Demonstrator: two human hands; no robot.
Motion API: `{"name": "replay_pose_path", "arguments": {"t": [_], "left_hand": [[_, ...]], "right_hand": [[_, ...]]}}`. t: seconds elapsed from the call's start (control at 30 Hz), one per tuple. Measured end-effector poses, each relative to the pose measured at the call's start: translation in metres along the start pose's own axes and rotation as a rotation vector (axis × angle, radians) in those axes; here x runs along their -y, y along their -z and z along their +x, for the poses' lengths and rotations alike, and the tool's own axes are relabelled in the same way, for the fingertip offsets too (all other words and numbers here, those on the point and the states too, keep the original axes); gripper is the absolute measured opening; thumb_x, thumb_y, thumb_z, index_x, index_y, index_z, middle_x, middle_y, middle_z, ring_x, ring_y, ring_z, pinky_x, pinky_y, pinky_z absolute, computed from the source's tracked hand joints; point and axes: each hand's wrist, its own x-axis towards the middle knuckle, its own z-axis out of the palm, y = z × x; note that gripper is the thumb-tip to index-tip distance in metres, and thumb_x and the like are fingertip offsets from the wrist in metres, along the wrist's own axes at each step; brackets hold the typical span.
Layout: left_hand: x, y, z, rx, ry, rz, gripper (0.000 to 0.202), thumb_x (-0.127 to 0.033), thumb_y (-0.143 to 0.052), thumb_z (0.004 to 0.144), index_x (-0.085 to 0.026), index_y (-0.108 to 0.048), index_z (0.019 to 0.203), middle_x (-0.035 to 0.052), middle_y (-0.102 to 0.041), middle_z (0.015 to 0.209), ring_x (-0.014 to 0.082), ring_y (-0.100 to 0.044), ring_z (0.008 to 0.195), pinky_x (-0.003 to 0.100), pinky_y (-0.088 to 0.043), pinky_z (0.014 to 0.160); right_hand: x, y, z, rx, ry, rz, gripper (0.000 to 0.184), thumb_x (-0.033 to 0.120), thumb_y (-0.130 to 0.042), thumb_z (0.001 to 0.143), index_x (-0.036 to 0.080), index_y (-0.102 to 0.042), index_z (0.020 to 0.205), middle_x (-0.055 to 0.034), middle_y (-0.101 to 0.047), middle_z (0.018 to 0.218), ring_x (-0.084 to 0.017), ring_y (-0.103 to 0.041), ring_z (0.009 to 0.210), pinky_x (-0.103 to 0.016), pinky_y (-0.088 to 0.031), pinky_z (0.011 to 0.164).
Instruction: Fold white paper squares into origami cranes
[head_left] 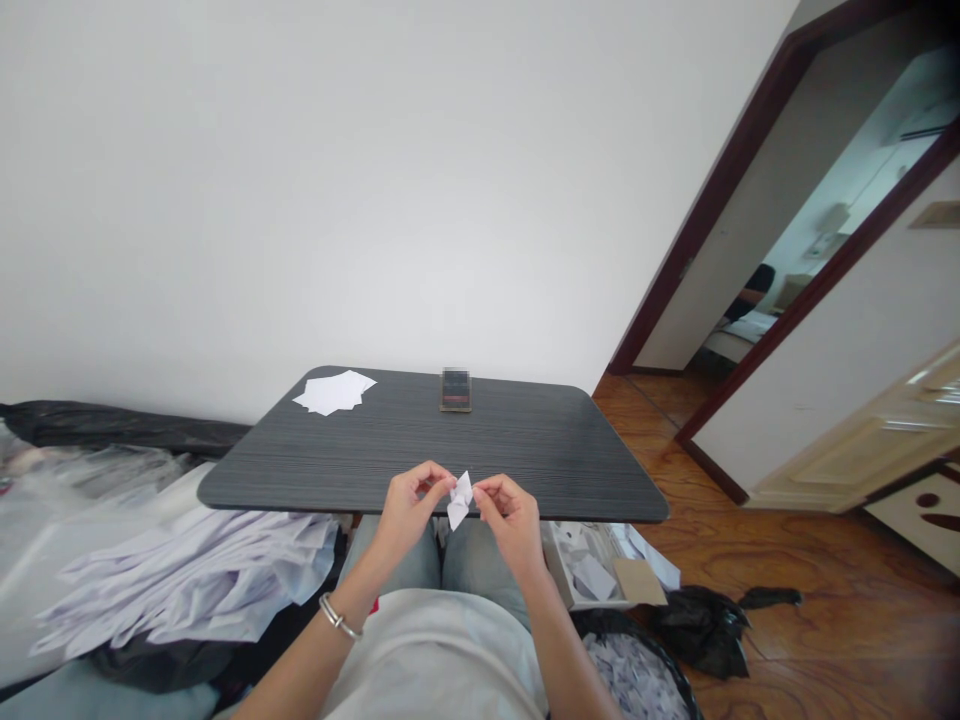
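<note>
Between my two hands, over the near edge of the dark table (405, 440), is a small folded white paper piece (460, 500) with pointed ends. My left hand (412, 505) pinches its left side between thumb and fingers. On the other side, my right hand (510, 515) has thumb and forefinger pinched at the paper's right tip. The exact shape of the folds is too small to make out. At the table's far left lies a loose pile of white paper sheets (334, 392).
A phone (455, 390) lies at the table's back edge. White cloth or paper (202, 575) is heaped at the left. Below right stand a box (592, 570) of paper pieces and a black bag (637, 670) full of white scraps. Another black bag (701, 625) lies on the floor.
</note>
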Motion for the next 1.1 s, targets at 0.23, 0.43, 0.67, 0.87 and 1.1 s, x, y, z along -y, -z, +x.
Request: {"name": "replay_pose_path", "arguments": {"t": [0.23, 0.43, 0.67, 0.87, 1.1], "left_hand": [[0.0000, -0.0025, -0.0003, -0.016, 0.005, -0.017, 0.016, -0.029, -0.060, 0.075, -0.013, -0.060, 0.073, 0.0009, -0.061, 0.066, 0.0118, -0.055, 0.060, 0.021, -0.043, 0.059], [-0.0010, -0.0041, -0.0010, -0.058, 0.021, -0.047, 0.016, -0.028, -0.063, 0.072, -0.013, -0.057, 0.068, -0.0010, -0.058, 0.060, 0.0104, -0.054, 0.056, 0.020, -0.043, 0.056], [-0.0018, -0.0031, -0.0003, -0.072, 0.053, -0.071, 0.016, -0.027, -0.065, 0.070, -0.013, -0.059, 0.064, -0.0002, -0.061, 0.059, 0.0106, -0.055, 0.055, 0.021, -0.044, 0.056], [-0.0032, -0.0035, 0.0014, -0.081, 0.065, -0.097, 0.013, -0.023, -0.065, 0.068, -0.013, -0.060, 0.062, -0.0009, -0.060, 0.057, 0.0101, -0.054, 0.054, 0.020, -0.043, 0.054], [-0.0072, -0.0035, 0.0038, -0.069, 0.077, -0.170, 0.012, -0.022, -0.067, 0.064, -0.013, -0.060, 0.065, -0.0023, -0.058, 0.055, 0.0091, -0.052, 0.052, 0.019, -0.041, 0.052]], "right_hand": [[-0.0011, 0.0013, -0.0005, 0.018, 0.014, -0.071, 0.015, 0.028, -0.057, 0.079, 0.016, -0.060, 0.071, 0.0010, -0.057, 0.059, -0.011, -0.049, 0.052, -0.022, -0.038, 0.050], [-0.0010, -0.0002, -0.0016, 0.007, 0.021, -0.072, 0.015, 0.028, -0.057, 0.079, 0.016, -0.059, 0.070, 0.0014, -0.056, 0.058, -0.011, -0.048, 0.051, -0.022, -0.037, 0.050], [0.0003, -0.0005, -0.0017, 0.006, 0.021, -0.068, 0.015, 0.027, -0.056, 0.080, 0.016, -0.060, 0.071, 0.0014, -0.056, 0.058, -0.011, -0.048, 0.051, -0.022, -0.038, 0.050], [0.0009, 0.0002, -0.0009, 0.020, 0.015, -0.067, 0.014, 0.028, -0.056, 0.079, 0.016, -0.059, 0.071, 0.0018, -0.055, 0.057, -0.011, -0.048, 0.050, -0.021, -0.037, 0.049], [-0.0010, 0.0010, -0.0003, 0.021, 0.014, -0.055, 0.015, 0.029, -0.056, 0.079, 0.016, -0.059, 0.072, 0.0012, -0.056, 0.059, -0.011, -0.048, 0.051, -0.022, -0.038, 0.050]]}}
